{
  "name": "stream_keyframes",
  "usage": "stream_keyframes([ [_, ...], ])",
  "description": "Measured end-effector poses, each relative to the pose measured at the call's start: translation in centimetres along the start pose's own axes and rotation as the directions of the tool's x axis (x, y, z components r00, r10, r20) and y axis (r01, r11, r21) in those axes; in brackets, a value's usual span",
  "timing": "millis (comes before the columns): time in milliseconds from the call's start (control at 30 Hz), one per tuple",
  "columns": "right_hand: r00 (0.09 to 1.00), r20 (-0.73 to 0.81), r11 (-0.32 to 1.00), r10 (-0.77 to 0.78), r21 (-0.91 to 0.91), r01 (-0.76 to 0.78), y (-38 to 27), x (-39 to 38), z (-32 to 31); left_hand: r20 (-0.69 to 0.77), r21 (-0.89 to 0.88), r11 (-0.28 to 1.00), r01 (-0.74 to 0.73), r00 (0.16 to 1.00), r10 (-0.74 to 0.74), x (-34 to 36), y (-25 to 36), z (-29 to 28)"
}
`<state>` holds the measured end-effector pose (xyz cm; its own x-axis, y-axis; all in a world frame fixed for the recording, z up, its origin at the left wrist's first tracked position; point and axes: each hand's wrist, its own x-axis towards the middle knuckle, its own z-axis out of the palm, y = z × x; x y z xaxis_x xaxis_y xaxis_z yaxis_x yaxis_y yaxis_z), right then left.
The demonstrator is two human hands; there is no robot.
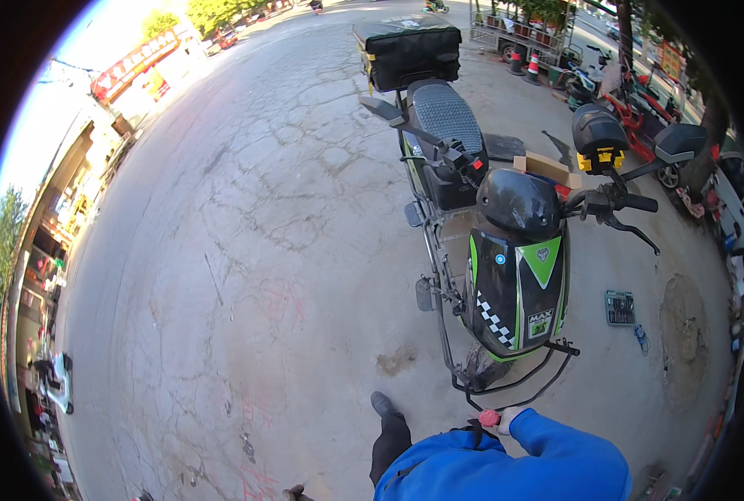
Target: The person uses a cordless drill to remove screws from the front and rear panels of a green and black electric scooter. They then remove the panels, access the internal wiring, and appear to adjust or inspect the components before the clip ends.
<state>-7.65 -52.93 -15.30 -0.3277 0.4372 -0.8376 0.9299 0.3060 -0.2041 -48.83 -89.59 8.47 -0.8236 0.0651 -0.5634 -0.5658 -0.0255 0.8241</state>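
Observation:
My right hand (509,418), at the end of a blue sleeve, is closed on a small red object (489,418) just in front of the scooter's lower frame. The black and green electric scooter (510,292) stands front end toward me, with a checkered strip on its front panel, a padded seat (443,117) and a black rear box (407,54). What looks like my left hand (297,493) is barely in view at the bottom edge, too small and dark to read its fingers. My dark-shoed foot (384,405) is on the pavement left of the scooter.
An open tool case (620,308) lies on the ground right of the scooter. A cardboard box (547,165) is behind it. Traffic cones (532,69), parked bikes and a tree (693,179) line the right side. A cracked pavement (238,209) stretches left toward shopfronts and a parked white scooter (58,384).

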Motion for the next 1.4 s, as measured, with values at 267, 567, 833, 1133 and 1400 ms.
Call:
stream_keyframes([
  [267, 0.806, 0.404, 0.785, 0.433, 0.271, -0.557, -12.1, -3.9, 0.6, 0.313, 0.233, 0.938, -0.257, 0.933, 0.178, 24.7, 17.4, 18.8],
  [567, 0.862, 0.369, 0.678, 0.347, 0.537, -0.503, -22.8, 7.3, 1.3, 0.795, 0.358, 0.77, -0.529, 0.605, 0.046, 31.1, 20.1, 56.4],
  [833, 0.835, 0.208, 0.454, 0.509, 0.759, -0.466, -27.1, 16.8, -15.7, 0.975, 0.223, 0.433, -0.873, 0.195, -0.109, 31.2, 19.3, 79.9],
  [1133, 0.761, 0.128, -0.046, 0.636, 0.991, -0.129, -32.0, 17.8, -30.6, 0.901, -0.184, 0.247, -0.951, -0.264, -0.345, 28.6, 12.9, 101.0],
  [1400, 0.402, 0.538, -0.453, 0.741, 0.842, -0.292, -43.0, 20.8, -22.8, 0.466, -0.78, -0.041, -0.625, -0.536, -0.704, 21.2, 11.0, 110.2],
])
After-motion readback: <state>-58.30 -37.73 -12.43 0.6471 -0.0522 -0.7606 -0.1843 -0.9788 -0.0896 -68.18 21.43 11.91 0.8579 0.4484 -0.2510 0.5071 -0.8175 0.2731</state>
